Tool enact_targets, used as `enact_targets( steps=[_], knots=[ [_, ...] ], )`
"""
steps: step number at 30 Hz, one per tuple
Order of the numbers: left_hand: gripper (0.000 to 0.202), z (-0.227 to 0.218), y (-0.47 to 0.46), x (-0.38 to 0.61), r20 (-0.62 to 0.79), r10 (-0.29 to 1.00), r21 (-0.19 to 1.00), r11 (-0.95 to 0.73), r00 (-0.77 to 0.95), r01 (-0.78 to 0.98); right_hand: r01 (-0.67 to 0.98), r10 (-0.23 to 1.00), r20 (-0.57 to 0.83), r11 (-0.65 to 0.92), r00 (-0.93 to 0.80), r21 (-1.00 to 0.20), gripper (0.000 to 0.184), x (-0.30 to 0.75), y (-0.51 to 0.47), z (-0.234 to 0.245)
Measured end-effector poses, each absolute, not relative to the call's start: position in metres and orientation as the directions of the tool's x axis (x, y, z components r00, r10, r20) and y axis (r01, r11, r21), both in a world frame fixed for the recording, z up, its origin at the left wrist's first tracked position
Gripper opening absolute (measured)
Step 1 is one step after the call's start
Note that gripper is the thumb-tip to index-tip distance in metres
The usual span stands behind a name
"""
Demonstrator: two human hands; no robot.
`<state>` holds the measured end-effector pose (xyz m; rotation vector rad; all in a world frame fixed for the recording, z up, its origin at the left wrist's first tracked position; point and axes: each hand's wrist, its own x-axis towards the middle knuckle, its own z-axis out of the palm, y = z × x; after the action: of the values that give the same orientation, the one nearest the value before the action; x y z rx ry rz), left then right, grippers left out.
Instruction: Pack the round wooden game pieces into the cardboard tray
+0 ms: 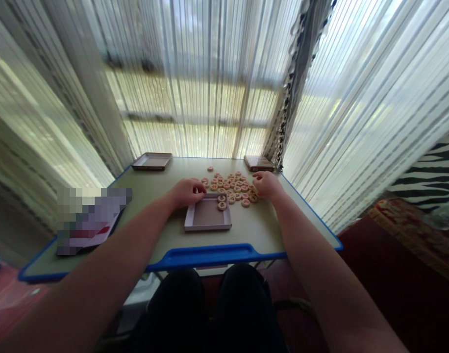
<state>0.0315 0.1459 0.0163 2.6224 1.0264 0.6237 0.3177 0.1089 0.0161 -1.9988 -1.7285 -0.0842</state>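
At the far left corner of a shallow open box (207, 228), my left hand (187, 192) has its fingers curled against the rim. Two round wooden Chinese chess pieces (221, 206) with dark markings lie inside the box along its right wall. Beyond the box and to its right spreads a loose pile of chess pieces (232, 184), some marked red, others dark. My right hand (267, 185) is at the pile's right edge, fingers bent and closed; what they hold, if anything, is hidden. A single piece (210, 168) lies apart behind the pile.
The table (165, 245) has a blue edge and a front groove. An open tray-like lid (152, 161) lies at the far left, a flat wooden box (259, 163) at the far right. A blurred-out item (95, 220) sits on the left. Sheer curtains (195, 98) hang behind.
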Motion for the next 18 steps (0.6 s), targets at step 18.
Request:
enact_targets(
  steps=[18],
  knots=[
    [0.025, 0.015, 0.148, 0.031, 0.354, 0.685, 0.304, -0.728, 0.636, 0.615, 0.949, 0.904, 0.41, 0.229, -0.124, -0.218, 0.021, 0.29, 0.112, 0.021]
  ],
)
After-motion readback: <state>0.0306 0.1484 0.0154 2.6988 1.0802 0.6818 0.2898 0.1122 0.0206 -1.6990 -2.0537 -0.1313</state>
